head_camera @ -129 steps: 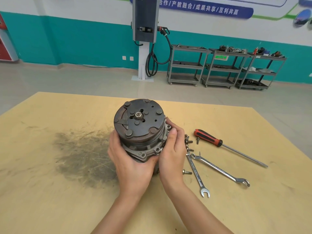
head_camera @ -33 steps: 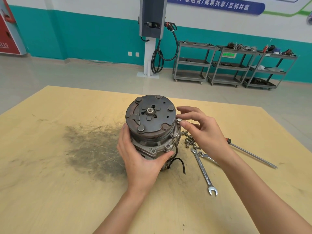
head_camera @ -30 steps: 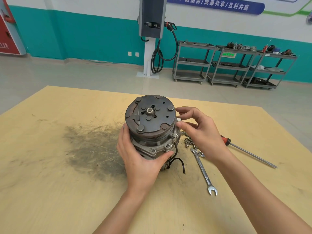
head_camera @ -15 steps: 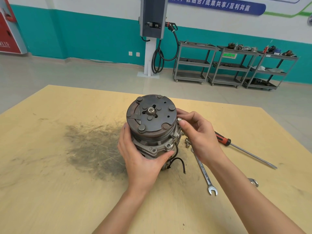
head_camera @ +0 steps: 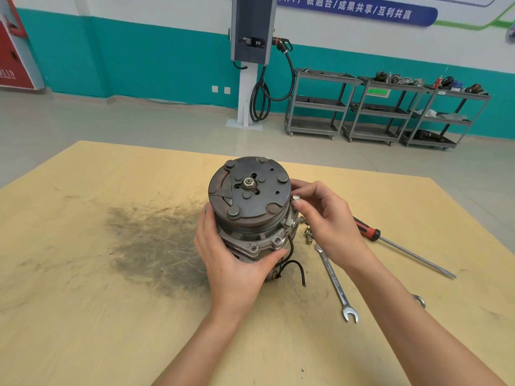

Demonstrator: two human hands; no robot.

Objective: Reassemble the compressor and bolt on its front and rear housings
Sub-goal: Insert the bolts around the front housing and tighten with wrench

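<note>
The compressor [head_camera: 250,210] stands upright on the wooden table [head_camera: 83,302], its dark clutch plate facing up. My left hand [head_camera: 231,263] grips the front housing flange from the near side. My right hand [head_camera: 323,218] pinches a small silver bolt [head_camera: 296,197] at the right edge of the housing, beside the pulley. A few loose bolts [head_camera: 307,235] lie on the table just right of the compressor, partly behind my right hand. A black wire [head_camera: 295,267] curls out from the compressor's base.
A combination wrench [head_camera: 335,285] lies right of the compressor. A second wrench's end [head_camera: 419,300] shows past my right forearm. A red-handled screwdriver [head_camera: 401,249] lies farther right. A dark grease stain [head_camera: 156,246] marks the table to the left. Shelving carts stand by the far wall.
My right hand left the housing, picked up a bolt and brought it to the housing's right edge, closing in over the last second. The left hand keeps its grip.
</note>
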